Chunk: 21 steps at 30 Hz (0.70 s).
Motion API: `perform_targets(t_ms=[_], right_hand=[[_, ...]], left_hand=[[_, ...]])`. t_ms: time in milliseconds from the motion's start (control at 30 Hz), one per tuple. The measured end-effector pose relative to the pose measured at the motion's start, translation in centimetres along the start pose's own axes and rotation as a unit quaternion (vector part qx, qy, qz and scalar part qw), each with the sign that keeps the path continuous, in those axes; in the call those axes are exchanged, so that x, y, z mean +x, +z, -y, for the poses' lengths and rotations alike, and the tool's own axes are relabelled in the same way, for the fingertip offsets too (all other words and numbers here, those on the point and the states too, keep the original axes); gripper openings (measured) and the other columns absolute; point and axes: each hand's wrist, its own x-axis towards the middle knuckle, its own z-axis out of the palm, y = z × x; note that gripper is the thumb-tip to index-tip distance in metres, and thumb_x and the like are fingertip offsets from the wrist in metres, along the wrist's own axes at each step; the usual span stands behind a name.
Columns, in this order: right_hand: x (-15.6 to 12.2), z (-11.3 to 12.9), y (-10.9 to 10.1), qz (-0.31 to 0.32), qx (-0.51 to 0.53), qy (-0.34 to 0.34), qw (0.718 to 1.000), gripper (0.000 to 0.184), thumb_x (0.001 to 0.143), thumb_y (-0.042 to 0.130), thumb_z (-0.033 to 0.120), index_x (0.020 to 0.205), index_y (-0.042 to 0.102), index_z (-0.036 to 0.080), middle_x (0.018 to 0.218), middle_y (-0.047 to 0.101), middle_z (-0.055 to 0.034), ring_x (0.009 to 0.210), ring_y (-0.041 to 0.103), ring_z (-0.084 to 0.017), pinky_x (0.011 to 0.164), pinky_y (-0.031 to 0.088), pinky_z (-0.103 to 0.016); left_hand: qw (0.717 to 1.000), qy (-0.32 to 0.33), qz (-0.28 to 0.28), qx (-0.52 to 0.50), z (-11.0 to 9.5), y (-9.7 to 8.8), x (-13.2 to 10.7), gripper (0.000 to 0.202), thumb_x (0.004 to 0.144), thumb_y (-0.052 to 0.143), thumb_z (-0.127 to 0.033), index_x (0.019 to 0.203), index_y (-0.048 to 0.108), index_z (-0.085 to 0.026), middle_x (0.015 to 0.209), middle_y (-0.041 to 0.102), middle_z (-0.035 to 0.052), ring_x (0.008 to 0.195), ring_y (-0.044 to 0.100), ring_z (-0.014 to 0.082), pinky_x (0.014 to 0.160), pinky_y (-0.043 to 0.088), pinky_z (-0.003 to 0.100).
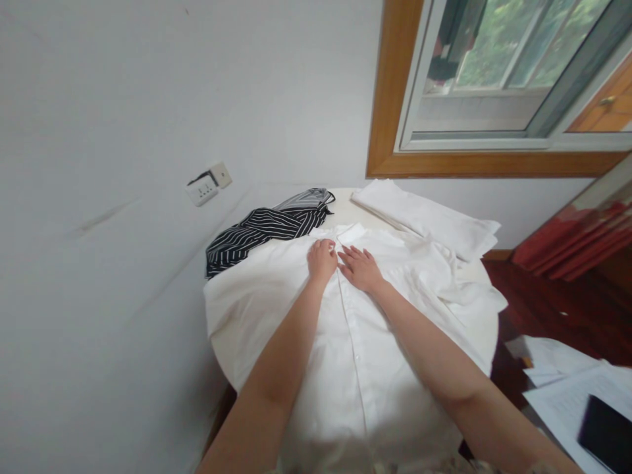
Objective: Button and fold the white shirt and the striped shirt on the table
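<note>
A white button-up shirt point(345, 329) lies front side up over a round table, its collar point(349, 233) toward the wall and its front placket running down toward me. My left hand point(322, 260) is at the placket just below the collar, with its fingers curled and drawn together on the fabric there. Just right of the placket, my right hand point(361, 268) rests on the shirt with fingers stretched and spread. What lies under the fingertips is too small to make out.
Black-and-white striped cloth point(269, 224) lies at the table's back left, a folded white cloth point(427, 217) at the back right. The wall carries a socket point(202, 189). At lower right are papers point(567, 395) and a dark flat device point(607, 434). A red curtain point(577, 237) hangs beyond.
</note>
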Motion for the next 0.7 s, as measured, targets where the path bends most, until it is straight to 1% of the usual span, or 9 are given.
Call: perform_targets(t_ms=[100,233,300,433,533,700], right_hand=[[0.0,-0.02,0.05,0.001,-0.004,0.003,1.0,0.05,0.098,0.03,0.047,0.141,0.043,0.027,0.151,0.036,-0.0011,0.141,0.027,-0.02,0.115,0.018,-0.044],[0.01,-0.05,0.13,-0.003,-0.006,0.0,1.0,0.049,0.098,0.03,0.048,0.141,0.043,0.028,0.151,0.037,-0.0012,0.141,0.028,-0.021,0.115,0.019,-0.045],[0.0,-0.02,0.1,-0.007,-0.006,-0.001,1.0,0.049,0.098,0.03,0.047,0.141,0.044,0.028,0.151,0.037,-0.0014,0.141,0.028,-0.021,0.115,0.019,-0.045],[-0.07,0.02,-0.05,-0.005,-0.004,-0.001,1.0,0.049,0.098,0.031,0.046,0.141,0.043,0.028,0.151,0.037,-0.0018,0.141,0.028,-0.02,0.115,0.019,-0.045],[-0.09,-0.1,-0.09,-0.007,-0.001,-0.003,1.0,0.048,0.098,0.031,0.046,0.14,0.044,0.027,0.151,0.038,-0.0027,0.141,0.028,-0.02,0.115,0.019,-0.045],[-0.02,-0.57,-0.12,-0.01,0.02,-0.015,1.0,0.047,0.097,0.034,0.045,0.138,0.047,0.024,0.149,0.041,-0.0048,0.14,0.03,-0.02,0.114,0.02,-0.045]], left_hand=[[1.0,-0.005,-0.014,-0.011,-0.05,-0.12,-0.23,0.034,0.08,0.052,-0.007,0.107,0.062,-0.025,0.101,0.06,0.0051,0.099,0.057,0.0187,0.089,0.043,0.03],[0.999,0.015,-0.012,-0.033,0.18,-0.11,-0.36,0.036,0.08,0.048,-0.005,0.097,0.07,-0.028,0.099,0.057,0.0045,0.099,0.056,0.0173,0.093,0.042,0.029],[0.999,0.017,-0.005,-0.04,0.35,-0.06,-0.29,0.037,0.08,0.048,-0.005,0.096,0.073,-0.029,0.099,0.056,0.0049,0.099,0.055,0.0173,0.093,0.042,0.029],[1.0,0.006,0.019,-0.009,0.61,-0.15,-0.11,0.038,0.082,0.048,-0.008,0.098,0.075,-0.03,0.102,0.056,0.0067,0.101,0.054,0.0199,0.094,0.042,0.033],[0.999,-0.003,0.036,0.02,0.69,-0.43,-0.06,0.04,0.084,0.049,-0.01,0.104,0.073,-0.034,0.104,0.057,0.0074,0.102,0.053,0.0227,0.092,0.042,0.036],[0.998,-0.008,0.053,0.034,0.65,-0.68,0.04,0.04,0.086,0.049,-0.013,0.109,0.07,-0.039,0.106,0.058,0.0066,0.102,0.052,0.0246,0.088,0.042,0.037]])
